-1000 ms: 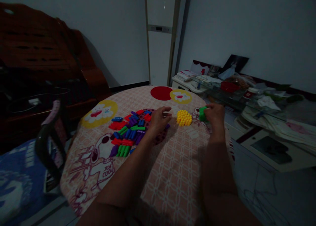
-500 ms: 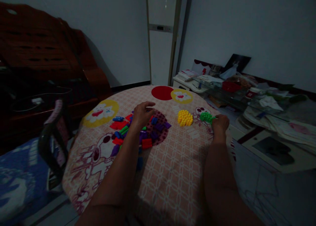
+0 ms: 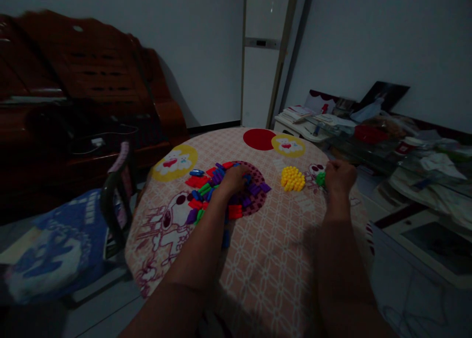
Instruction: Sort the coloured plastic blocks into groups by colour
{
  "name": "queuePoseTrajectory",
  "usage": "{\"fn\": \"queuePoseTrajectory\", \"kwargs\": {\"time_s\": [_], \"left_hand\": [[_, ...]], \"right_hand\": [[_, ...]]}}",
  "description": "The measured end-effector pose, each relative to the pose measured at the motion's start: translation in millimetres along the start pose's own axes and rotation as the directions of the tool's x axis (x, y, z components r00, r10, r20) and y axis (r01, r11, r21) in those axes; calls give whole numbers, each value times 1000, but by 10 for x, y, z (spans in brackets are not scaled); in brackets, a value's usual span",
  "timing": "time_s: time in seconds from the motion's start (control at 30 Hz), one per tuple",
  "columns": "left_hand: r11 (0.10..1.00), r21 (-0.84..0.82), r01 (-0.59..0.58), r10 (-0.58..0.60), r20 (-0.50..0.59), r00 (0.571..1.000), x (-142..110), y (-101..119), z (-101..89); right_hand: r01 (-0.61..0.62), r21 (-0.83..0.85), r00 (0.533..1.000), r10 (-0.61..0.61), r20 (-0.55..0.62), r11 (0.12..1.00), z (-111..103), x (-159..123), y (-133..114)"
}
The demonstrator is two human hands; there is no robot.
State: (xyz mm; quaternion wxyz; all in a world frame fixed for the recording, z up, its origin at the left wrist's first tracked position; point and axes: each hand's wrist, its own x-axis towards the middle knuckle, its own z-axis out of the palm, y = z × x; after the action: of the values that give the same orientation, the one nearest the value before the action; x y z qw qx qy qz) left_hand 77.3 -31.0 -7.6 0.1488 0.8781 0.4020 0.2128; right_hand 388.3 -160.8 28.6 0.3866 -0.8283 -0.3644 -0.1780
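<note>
A pile of plastic toy pieces (image 3: 235,211) in red, blue, green and purple lies spread over the middle left of the table. My left hand (image 3: 234,178) is down on this pile, fingers pointing into it; the fingertips are hidden among the pieces. Right of the pile sits a neat cluster of yellow pieces (image 3: 292,179). Farther right is a green cluster (image 3: 320,179), partly covered by my right hand (image 3: 341,177). That hand is closed with its fingers curled in; whatever it may hold is hidden.
A patterned cloth covers the round table (image 3: 265,259). A chair (image 3: 114,205) with a blue cloth stands at the left, before a wooden bench (image 3: 92,77). On the right is a cluttered low cabinet (image 3: 416,180). A tall white unit (image 3: 260,82) stands behind.
My left hand has gone from open above the pile down into it. My right hand's fingers have drawn in, and it now covers more of the green cluster. The view has turned left.
</note>
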Motion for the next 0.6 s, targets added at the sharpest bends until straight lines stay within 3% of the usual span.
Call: {"fn": "queuePoseTrajectory", "kwargs": {"time_s": [0.1, 0.2, 0.3, 0.47, 0.6], "left_hand": [[1000, 1, -22, 22, 51, 998, 9, -39, 148], [999, -40, -29, 33, 85, 996, 15, -93, 129], [995, -102, 0, 4, 36, 999, 21, -158, 11], [976, -62, 210, -218, -172, 961, -24, -304, -253], [951, -48, 306, -310, -169, 936, -160, -473, -576]], "right_hand": [[83, 70, 994, -88, 70, 994, 95, -47, -139], [137, 117, 979, -152, 133, 984, 152, -108, -263], [157, 174, 968, -187, 170, 972, 172, -152, -351], [133, 228, 969, -175, 174, 965, 186, -169, -356], [132, 234, 967, -177, 185, 963, 218, -150, -291]]}}
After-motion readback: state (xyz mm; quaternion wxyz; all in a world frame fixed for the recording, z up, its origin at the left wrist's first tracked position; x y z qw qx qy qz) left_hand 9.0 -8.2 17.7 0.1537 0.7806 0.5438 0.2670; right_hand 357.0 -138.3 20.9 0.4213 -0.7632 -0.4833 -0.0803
